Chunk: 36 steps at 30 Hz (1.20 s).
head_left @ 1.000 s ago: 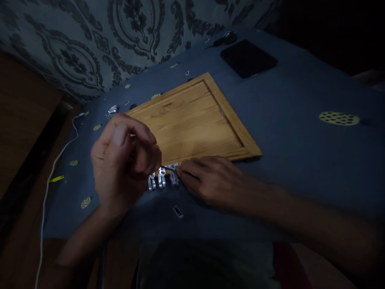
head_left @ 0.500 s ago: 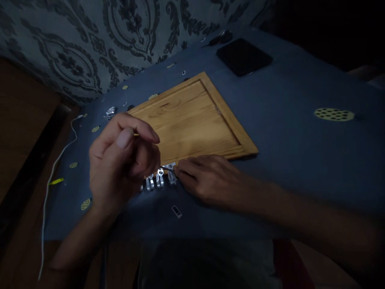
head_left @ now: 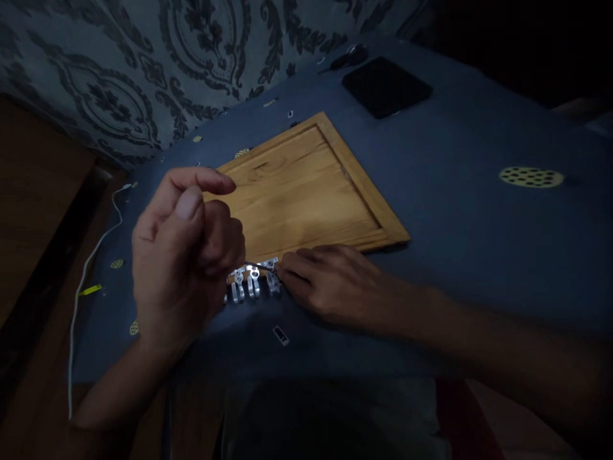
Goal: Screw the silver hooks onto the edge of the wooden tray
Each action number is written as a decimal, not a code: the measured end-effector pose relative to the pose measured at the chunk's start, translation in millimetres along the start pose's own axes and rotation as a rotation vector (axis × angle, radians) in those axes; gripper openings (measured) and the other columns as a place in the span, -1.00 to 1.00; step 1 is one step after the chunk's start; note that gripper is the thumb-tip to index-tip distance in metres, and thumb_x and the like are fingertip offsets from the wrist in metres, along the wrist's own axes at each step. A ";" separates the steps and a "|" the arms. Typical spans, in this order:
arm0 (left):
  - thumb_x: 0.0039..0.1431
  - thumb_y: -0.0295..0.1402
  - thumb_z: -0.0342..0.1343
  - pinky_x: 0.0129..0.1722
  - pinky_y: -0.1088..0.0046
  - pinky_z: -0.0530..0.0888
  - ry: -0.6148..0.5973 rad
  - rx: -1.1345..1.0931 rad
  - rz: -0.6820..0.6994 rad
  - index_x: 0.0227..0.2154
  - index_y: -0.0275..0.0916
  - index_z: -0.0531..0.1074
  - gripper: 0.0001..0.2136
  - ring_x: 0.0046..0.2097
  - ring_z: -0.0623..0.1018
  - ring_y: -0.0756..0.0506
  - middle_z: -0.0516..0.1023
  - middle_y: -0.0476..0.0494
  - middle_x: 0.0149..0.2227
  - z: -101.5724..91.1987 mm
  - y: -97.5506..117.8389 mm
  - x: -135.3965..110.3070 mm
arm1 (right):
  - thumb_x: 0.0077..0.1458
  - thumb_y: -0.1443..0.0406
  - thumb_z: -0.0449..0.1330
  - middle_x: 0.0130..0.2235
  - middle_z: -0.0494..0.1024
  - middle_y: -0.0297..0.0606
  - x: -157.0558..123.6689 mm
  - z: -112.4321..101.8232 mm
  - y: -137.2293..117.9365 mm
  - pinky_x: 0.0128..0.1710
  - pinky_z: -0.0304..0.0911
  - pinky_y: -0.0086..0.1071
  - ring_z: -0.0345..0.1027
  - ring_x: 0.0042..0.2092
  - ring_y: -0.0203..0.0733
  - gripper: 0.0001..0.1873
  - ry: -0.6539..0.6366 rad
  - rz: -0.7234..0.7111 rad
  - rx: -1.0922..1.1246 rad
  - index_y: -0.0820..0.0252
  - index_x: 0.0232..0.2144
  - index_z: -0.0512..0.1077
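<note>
A wooden board (head_left: pixel 306 191) with a raised frame lies on a blue cloth (head_left: pixel 469 243). Several small silver metal hooks (head_left: pixel 252 281) sit in a row at its near edge. My right hand (head_left: pixel 330 284) lies low on the cloth, its fingertips pinched at the rightmost hook. My left hand (head_left: pixel 184 255) hovers above the hooks with the fingers curled around a thin dark tool, whose tip (head_left: pixel 258 266) points at the hooks. The left index finger sticks out over the board.
A black flat case (head_left: pixel 385 86) and a dark object (head_left: pixel 347 57) lie at the far end. A white cable (head_left: pixel 90 255) runs down the left edge near a yellow strip (head_left: pixel 89 289). A small dark chip (head_left: pixel 281 335) lies near me. Patterned fabric (head_left: pixel 143 70) hangs behind.
My left hand has drifted slightly left and lifted its index finger higher over the board. My right hand has stayed at the hooks.
</note>
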<state>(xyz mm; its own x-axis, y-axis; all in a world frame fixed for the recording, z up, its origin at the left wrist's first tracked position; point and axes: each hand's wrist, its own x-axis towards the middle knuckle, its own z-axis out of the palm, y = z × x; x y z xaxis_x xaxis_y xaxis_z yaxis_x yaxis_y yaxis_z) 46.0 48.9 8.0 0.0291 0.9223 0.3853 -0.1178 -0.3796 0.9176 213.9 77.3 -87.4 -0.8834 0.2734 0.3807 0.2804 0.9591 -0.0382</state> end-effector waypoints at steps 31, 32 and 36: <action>0.30 -0.29 0.24 -0.65 0.42 0.01 0.174 0.097 -0.053 -0.33 -0.19 0.58 -0.88 -0.58 0.04 0.05 0.02 0.08 -0.59 16.7 3.5 -8.8 | 0.33 0.55 0.00 -0.21 0.57 -0.14 -1.4 -0.3 1.2 -0.37 0.17 -0.29 0.42 -0.27 -0.19 -0.73 -0.005 0.025 0.123 0.34 -0.14 0.49; 0.30 -0.29 0.24 -0.66 0.42 -0.01 0.175 0.096 -0.057 -0.35 -0.20 0.57 -0.87 -0.59 0.03 0.06 0.02 0.08 -0.60 17.9 3.5 -8.4 | 0.35 0.54 -0.02 -0.22 0.57 -0.15 -0.8 -1.3 1.1 -0.37 0.17 -0.29 0.42 -0.27 -0.20 -0.72 -0.009 0.036 0.148 0.34 -0.14 0.49; 0.30 -0.23 0.24 -0.68 0.44 -0.03 0.171 0.111 -0.079 -0.40 -0.19 0.56 -0.81 -0.62 0.01 0.06 0.00 0.10 -0.63 20.5 3.1 -7.1 | 0.39 0.50 -0.04 -0.24 0.56 -0.18 1.8 -4.3 0.7 -0.37 0.17 -0.29 0.41 -0.29 -0.21 -0.71 -0.046 0.087 0.215 0.31 -0.12 0.48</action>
<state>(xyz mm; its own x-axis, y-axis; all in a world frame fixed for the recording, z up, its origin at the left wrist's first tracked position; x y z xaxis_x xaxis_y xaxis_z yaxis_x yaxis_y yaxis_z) 65.7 39.7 10.1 -0.1358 0.9447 0.2986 -0.0117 -0.3029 0.9529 214.2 78.2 -82.8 -0.8772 0.3536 0.3248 0.2739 0.9242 -0.2663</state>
